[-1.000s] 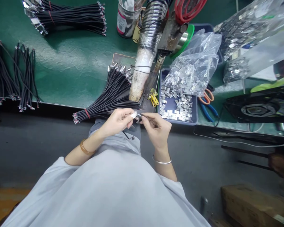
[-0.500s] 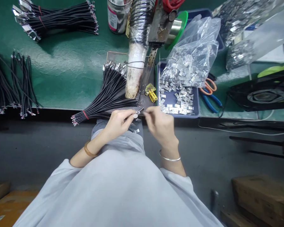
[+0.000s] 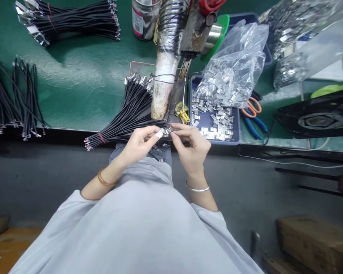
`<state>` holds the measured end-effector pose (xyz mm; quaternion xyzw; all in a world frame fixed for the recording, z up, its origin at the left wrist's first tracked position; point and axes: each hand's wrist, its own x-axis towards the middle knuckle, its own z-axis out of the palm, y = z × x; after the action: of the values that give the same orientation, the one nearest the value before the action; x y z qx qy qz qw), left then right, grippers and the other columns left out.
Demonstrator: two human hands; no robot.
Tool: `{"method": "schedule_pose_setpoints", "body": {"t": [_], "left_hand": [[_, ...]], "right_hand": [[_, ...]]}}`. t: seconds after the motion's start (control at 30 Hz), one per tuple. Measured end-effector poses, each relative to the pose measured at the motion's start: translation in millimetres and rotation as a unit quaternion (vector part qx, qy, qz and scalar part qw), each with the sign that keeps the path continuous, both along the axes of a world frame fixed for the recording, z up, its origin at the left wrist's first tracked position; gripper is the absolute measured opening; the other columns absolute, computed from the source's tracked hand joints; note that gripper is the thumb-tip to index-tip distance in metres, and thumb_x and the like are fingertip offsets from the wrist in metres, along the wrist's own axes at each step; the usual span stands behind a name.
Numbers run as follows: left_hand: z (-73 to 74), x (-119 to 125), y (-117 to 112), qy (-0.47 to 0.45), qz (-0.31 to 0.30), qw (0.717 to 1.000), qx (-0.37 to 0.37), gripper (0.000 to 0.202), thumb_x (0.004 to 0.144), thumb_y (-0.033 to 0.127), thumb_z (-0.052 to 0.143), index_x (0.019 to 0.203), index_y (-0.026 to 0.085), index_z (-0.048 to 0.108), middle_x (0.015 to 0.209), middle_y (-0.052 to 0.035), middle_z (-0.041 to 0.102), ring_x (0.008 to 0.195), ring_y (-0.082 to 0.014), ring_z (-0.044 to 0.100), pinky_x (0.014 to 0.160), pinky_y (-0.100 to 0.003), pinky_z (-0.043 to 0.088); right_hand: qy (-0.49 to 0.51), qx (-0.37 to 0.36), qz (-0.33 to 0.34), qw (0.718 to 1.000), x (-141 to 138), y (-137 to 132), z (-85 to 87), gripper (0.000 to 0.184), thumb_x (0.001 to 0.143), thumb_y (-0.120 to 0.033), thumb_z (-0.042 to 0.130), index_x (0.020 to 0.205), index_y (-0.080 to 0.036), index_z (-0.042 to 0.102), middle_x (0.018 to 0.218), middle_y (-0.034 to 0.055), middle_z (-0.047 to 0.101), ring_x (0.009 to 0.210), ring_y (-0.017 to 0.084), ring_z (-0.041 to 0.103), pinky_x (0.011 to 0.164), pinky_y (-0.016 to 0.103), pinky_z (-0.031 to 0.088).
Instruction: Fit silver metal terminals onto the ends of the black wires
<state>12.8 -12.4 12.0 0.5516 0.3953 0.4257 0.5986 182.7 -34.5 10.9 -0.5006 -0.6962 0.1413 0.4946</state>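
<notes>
My left hand (image 3: 140, 142) is closed in a pinch on the end of a thin black cable (image 3: 157, 155) that hangs down toward my lap. My right hand (image 3: 190, 146) is also pinched, fingertips meeting the left at a small metal terminal (image 3: 168, 131) on the cable end. Both hands hover just off the bench's front edge. A fanned bundle of black cables (image 3: 128, 116) tied with a red band lies just beyond my left hand. A blue tray (image 3: 236, 125) of loose metal terminals sits beyond my right hand.
A taped nozzle (image 3: 164, 89) and a machine head (image 3: 193, 30) stand behind the bundle. A clear bag of terminals (image 3: 234, 68) rests on the tray. Blue and orange cutters (image 3: 253, 118), more cable bundles (image 3: 71, 19) at far left, a tin (image 3: 143, 17), and a black fan (image 3: 317, 120) are around.
My right hand has come back from beside the tray to meet the left hand's fingertips. The view shifted slightly.
</notes>
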Motion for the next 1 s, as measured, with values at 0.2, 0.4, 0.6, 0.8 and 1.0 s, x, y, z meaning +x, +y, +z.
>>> {"method": "schedule_pose_setpoints", "body": {"t": [0.2,0.4,0.6,0.8,1.0], "left_hand": [[-3.4,8.8,-1.9,0.022,0.081,0.996,-0.003,0.042,0.089,0.053,0.067,0.077,0.013,0.070,0.059,0.0029,0.049,0.054,-0.0081,0.039,0.053,-0.022,0.034],[3.4,11.0,-2.1,0.070,0.106,0.992,0.023,0.032,0.090,0.041,0.063,0.074,0.014,0.070,0.058,0.0028,0.046,0.056,-0.0090,0.037,0.053,-0.023,0.031],[9.6,11.4,0.1,0.059,0.116,0.991,0.030,0.022,0.086,0.029,0.062,0.072,0.013,0.068,0.056,0.0050,0.040,0.053,-0.0075,0.030,0.051,-0.024,0.025],[14.4,12.0,-1.0,0.072,0.132,0.987,0.062,0.020,0.087,0.025,0.062,0.070,0.014,0.066,0.055,0.0065,0.036,0.051,-0.0068,0.027,0.051,-0.024,0.024],[17.0,10.5,-1.7,0.096,0.126,0.986,0.053,0.021,0.086,0.027,0.060,0.071,0.014,0.066,0.055,0.0056,0.039,0.052,-0.0072,0.029,0.052,-0.024,0.025]], "right_hand": [[-0.100,0.119,-0.042,0.987,-8.1,6.2,-10.2,0.014,0.093,-0.010,0.068,0.091,-0.023,0.067,0.096,0.0038,0.081,0.087,0.017,0.079,0.075,0.027,0.064],[-0.102,0.118,-0.042,0.987,-8.4,6.6,-8.2,0.013,0.094,-0.012,0.064,0.092,-0.025,0.066,0.098,0.0041,0.081,0.090,0.020,0.079,0.078,0.033,0.064],[-0.089,0.099,-0.041,0.990,-8.6,8.8,-2.9,0.013,0.093,-0.012,0.066,0.087,-0.024,0.064,0.096,0.0039,0.080,0.089,0.020,0.079,0.076,0.034,0.063],[-0.080,0.107,-0.030,0.991,-9.9,9.2,1.3,0.015,0.091,-0.010,0.069,0.089,-0.024,0.065,0.098,0.0036,0.081,0.092,0.019,0.079,0.079,0.033,0.064],[-0.095,0.113,-0.032,0.989,-9.0,7.5,5.2,0.016,0.091,-0.010,0.070,0.088,-0.025,0.065,0.100,0.0040,0.082,0.089,0.019,0.080,0.076,0.032,0.066]]}}
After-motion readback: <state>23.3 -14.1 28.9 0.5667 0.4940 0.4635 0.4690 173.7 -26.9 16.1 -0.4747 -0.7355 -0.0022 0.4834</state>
